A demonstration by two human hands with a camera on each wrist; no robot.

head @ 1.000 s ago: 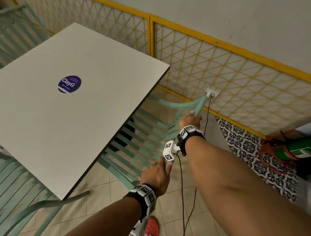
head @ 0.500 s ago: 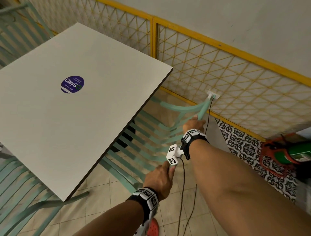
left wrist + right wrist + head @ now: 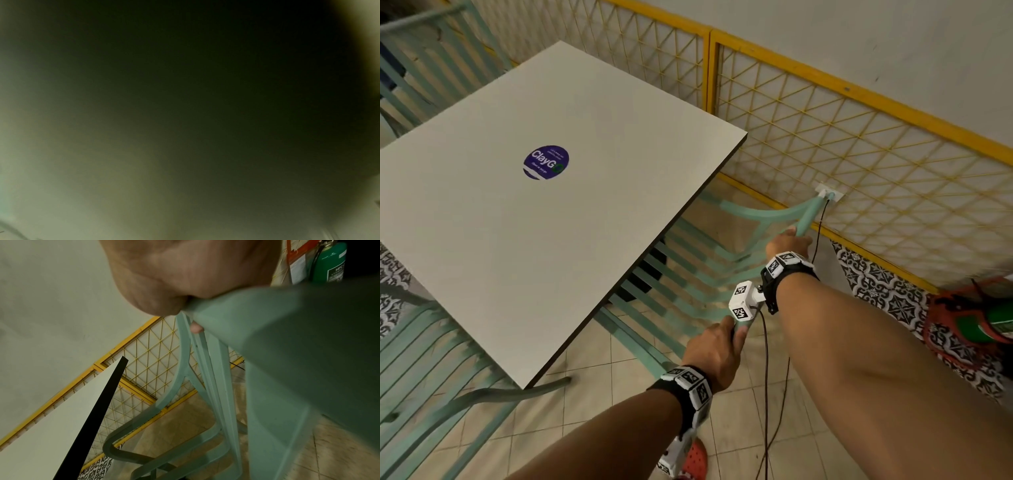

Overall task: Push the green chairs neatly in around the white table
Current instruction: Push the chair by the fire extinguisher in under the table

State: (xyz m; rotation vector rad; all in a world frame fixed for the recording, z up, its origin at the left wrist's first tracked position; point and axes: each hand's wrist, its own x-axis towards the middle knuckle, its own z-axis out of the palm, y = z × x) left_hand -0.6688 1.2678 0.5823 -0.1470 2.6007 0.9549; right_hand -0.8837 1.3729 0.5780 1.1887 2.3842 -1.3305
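A pale green slatted chair (image 3: 688,277) stands at the right side of the white table (image 3: 524,222), its seat partly under the tabletop. My right hand (image 3: 789,241) grips the far end of the chair's top rail. My left hand (image 3: 717,346) grips the near end of the same rail. In the right wrist view my right hand (image 3: 191,293) curls over the green chair rail (image 3: 267,318), with the table's dark edge (image 3: 96,415) to the left. The left wrist view is dark and blurred. A second green chair (image 3: 421,387) sits at the table's near left side.
A yellow mesh fence (image 3: 842,164) runs close behind the chair along the wall. A green cylinder (image 3: 996,318) in a red holder stands at the right. Another green chair (image 3: 410,65) is at the far left. A red shoe (image 3: 693,455) shows on the tiled floor below.
The chair and both hands have moved slightly toward the table, and the view has shifted a little to the right. Both grips are unchanged.
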